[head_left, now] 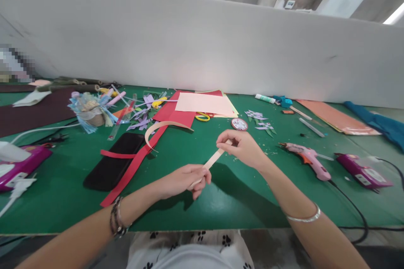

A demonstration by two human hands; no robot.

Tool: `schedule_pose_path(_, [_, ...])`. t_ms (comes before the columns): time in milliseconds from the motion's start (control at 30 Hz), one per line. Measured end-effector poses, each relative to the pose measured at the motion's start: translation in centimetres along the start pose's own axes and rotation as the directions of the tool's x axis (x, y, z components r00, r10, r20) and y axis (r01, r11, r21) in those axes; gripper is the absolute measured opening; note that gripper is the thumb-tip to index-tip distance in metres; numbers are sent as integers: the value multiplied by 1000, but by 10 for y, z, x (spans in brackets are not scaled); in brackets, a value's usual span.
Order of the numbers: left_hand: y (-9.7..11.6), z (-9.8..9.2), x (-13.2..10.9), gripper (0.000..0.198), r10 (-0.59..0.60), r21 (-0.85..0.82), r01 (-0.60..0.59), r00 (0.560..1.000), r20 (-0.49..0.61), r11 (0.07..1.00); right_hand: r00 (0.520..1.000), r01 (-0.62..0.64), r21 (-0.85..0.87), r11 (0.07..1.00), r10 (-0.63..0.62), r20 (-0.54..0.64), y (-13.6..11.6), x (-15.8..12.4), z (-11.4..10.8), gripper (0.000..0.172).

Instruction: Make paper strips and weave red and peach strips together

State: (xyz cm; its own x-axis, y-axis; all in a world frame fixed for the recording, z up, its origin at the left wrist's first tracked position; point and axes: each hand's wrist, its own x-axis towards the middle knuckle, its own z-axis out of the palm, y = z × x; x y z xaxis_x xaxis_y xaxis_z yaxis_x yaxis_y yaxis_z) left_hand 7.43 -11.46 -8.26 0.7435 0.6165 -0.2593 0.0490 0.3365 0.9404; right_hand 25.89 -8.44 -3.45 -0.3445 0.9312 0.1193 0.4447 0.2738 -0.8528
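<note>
Paper strip (213, 160), pale tan, held above the worktop (221, 212) left of the glue gun (307, 159): long axis rising lower-left to upper-right, left hand (186, 180) grip pinched on near end, right hand (243, 147) grip pinched on far end

Left hand (184, 180) and right hand (243, 148) hide the strip (213, 160) ends.

No writing, number or brand can be read anywhere. The round red-rimmed disc (239, 124) on the green table (78, 210) shows a pattern too small to read. The label on the purple box (362, 171) is blurred.
</note>
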Motion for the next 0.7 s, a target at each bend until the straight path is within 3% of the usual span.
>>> schedule_pose_path(233, [12, -9, -8, 32, -90, 6, 89, 993, 73, 996, 999, -28, -3, 1000, 28, 38, -6, -3, -6, 8])
schedule_pose_path(700, [11, -6, -15, 39, -28, 95, 18, 995, 97, 995, 999, 26, -65, 998, -23, 37, -4, -4, -9, 9])
